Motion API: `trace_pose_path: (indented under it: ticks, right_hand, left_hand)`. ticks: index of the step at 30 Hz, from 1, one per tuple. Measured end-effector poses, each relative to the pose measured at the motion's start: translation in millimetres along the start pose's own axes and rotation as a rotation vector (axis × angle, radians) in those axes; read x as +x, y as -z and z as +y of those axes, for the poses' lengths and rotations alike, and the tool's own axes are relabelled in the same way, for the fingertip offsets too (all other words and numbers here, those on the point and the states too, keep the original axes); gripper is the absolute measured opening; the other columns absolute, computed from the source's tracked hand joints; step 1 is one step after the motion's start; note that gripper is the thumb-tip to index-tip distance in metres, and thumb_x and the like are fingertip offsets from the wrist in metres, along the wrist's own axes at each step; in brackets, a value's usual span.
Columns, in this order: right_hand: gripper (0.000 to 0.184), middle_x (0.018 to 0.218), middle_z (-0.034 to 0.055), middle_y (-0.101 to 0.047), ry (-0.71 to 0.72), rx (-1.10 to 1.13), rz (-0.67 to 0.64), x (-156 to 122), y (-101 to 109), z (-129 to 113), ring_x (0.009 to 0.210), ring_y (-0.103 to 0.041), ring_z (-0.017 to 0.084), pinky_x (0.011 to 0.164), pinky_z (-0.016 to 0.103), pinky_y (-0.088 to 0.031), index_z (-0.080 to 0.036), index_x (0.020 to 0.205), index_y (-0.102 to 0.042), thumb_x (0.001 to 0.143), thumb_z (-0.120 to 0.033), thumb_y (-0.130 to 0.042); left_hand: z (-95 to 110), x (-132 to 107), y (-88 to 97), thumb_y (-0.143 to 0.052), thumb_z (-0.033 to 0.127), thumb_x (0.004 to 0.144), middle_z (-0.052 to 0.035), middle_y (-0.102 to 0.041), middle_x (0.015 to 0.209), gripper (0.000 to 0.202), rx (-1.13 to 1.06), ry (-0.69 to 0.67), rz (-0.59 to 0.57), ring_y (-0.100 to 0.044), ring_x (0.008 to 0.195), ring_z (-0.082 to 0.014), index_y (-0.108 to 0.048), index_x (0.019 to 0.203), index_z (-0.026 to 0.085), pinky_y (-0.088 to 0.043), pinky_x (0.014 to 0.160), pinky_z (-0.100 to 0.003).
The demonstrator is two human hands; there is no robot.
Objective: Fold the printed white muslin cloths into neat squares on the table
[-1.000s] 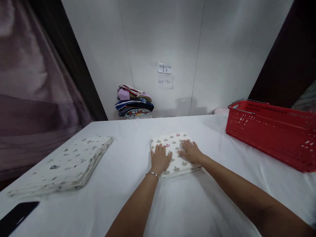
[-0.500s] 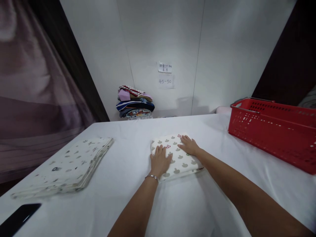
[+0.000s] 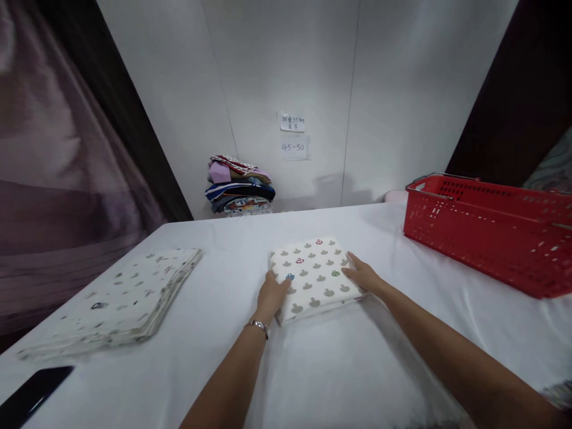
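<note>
A folded white cloth (image 3: 313,275) with grey mushroom prints, a few of them red, blue or green, lies flat on the white-covered table in front of me. My left hand (image 3: 271,296) grips its left edge, thumb on top, with the other fingers mostly hidden at the side. At the opposite edge my right hand (image 3: 363,274) holds the cloth in the same way. Further left rests a larger folded white cloth (image 3: 129,295) with small dark prints, touched by neither hand.
A red plastic basket (image 3: 473,238) with a metal handle stands on the right. Colourful folded fabrics (image 3: 241,185) are piled beyond the table's far edge, by the wall. A black phone (image 3: 33,396) lies at the near left. Two paper notes (image 3: 294,147) hang on the wall.
My hands have moved from lying flat on top of the mushroom-print cloth outward to its left and right edges, where they now grip it. The view has shifted slightly right.
</note>
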State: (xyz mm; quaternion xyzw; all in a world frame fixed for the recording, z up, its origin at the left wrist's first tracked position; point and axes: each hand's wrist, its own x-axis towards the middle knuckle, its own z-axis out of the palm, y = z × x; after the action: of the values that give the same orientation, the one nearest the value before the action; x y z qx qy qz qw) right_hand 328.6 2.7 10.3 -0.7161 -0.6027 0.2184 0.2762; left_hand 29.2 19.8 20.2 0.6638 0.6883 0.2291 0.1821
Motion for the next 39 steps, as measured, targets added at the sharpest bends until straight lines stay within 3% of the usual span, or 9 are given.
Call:
trace_pose_path:
  ticks: [4, 10, 13, 16, 19, 23, 32, 35, 39]
  right_hand:
    - [0.081, 0.137, 0.0120, -0.045, -0.108, 0.141, 0.021, -39, -16, -25, 0.119, -0.049, 0.027, 0.099, 0.040, -0.039, -0.016, 0.147, -0.018, 0.080, -0.044, -0.054]
    - [0.080, 0.103, 0.0028, -0.067, 0.122, 0.395, -0.253, -99, -42, -41, 0.071, -0.062, 0.016, 0.070, 0.033, -0.051, -0.026, 0.147, -0.014, 0.081, -0.045, -0.054]
    - [0.054, 0.084, 0.0021, -0.067, 0.114, 0.331, -0.045, -80, -30, -26, 0.069, -0.060, 0.017, 0.070, 0.033, -0.050, -0.020, 0.132, -0.047, 0.082, -0.039, -0.050]
    - [0.041, 0.100, 0.0066, -0.066, 0.170, 0.236, 0.152, -37, -10, -14, 0.090, -0.059, 0.021, 0.080, 0.036, -0.048, -0.020, 0.114, -0.061, 0.080, -0.038, -0.048]
    - [0.044, 0.126, 0.0078, -0.055, 0.116, 0.196, 0.112, 7, 4, -16, 0.112, -0.051, 0.023, 0.091, 0.037, -0.044, -0.021, 0.121, -0.058, 0.081, -0.038, -0.046]
    - [0.045, 0.120, 0.0070, -0.061, 0.080, 0.198, -0.066, 35, 6, -29, 0.108, -0.056, 0.023, 0.093, 0.035, -0.043, -0.018, 0.120, -0.060, 0.080, -0.039, -0.051]
    - [0.032, 0.089, 0.0027, -0.069, 0.133, 0.204, -0.205, -44, -7, -29, 0.084, -0.062, 0.022, 0.073, 0.032, -0.048, -0.019, 0.094, -0.069, 0.082, -0.042, -0.049]
    - [0.034, 0.093, 0.0035, -0.069, 0.121, 0.301, -0.054, -63, -9, -24, 0.084, -0.061, 0.021, 0.075, 0.032, -0.049, -0.020, 0.097, -0.067, 0.082, -0.044, -0.048]
    - [0.032, 0.104, 0.0069, -0.064, 0.266, 0.322, 0.180, -74, -10, -25, 0.094, -0.058, 0.021, 0.080, 0.034, -0.049, -0.021, 0.100, -0.066, 0.083, -0.042, -0.049]
  left_hand:
    - [7, 35, 23.9, -0.055, 0.034, 0.079, -0.0122, -0.055, 0.128, 0.066, -0.043, -0.070, -0.015, -0.057, 0.111, -0.0235, -0.030, 0.138, 0.017, -0.045, 0.089, -0.032]
    - [3, 86, 54.4, -0.053, 0.028, 0.081, -0.0139, -0.052, 0.131, 0.055, 0.034, -0.055, 0.001, -0.054, 0.114, -0.0238, -0.040, 0.132, 0.014, -0.042, 0.094, -0.034]
    - [-5, 65, 48.1, -0.048, 0.036, 0.085, -0.0127, -0.049, 0.135, 0.048, 0.049, -0.099, 0.043, -0.044, 0.125, -0.0237, -0.047, 0.127, 0.013, -0.033, 0.104, -0.035]
    - [-6, 22, 35.9, -0.046, 0.042, 0.086, -0.0112, -0.050, 0.134, 0.046, 0.100, -0.226, 0.146, -0.040, 0.127, -0.0247, -0.053, 0.122, 0.016, -0.029, 0.107, -0.039]
    - [-1, -22, 25.1, -0.044, 0.047, 0.086, -0.0088, -0.046, 0.138, 0.046, 0.158, -0.412, 0.178, -0.033, 0.132, -0.0259, -0.053, 0.123, 0.021, -0.018, 0.111, -0.048]
    - [5, -48, 17.0, -0.044, 0.047, 0.087, -0.0055, -0.048, 0.136, 0.045, 0.195, -0.644, -0.047, -0.034, 0.132, -0.0240, -0.052, 0.125, 0.026, -0.009, 0.112, -0.051]
    - [-29, -10, 60.9, -0.051, 0.040, 0.081, 0.0007, -0.054, 0.131, 0.031, 0.225, -0.420, -0.190, -0.035, 0.131, -0.0249, -0.062, 0.110, 0.033, -0.005, 0.110, -0.056]
    - [-28, -23, 66.4, -0.049, 0.039, 0.083, 0.0000, -0.058, 0.126, 0.027, 0.168, -0.361, -0.135, -0.041, 0.127, -0.0242, -0.065, 0.102, 0.030, -0.013, 0.109, -0.055]
    - [-14, -58, 46.9, -0.053, 0.045, 0.081, -0.0023, -0.063, 0.117, 0.030, 0.102, -0.567, -0.041, -0.051, 0.113, -0.0218, -0.065, 0.104, 0.028, -0.027, 0.106, -0.044]
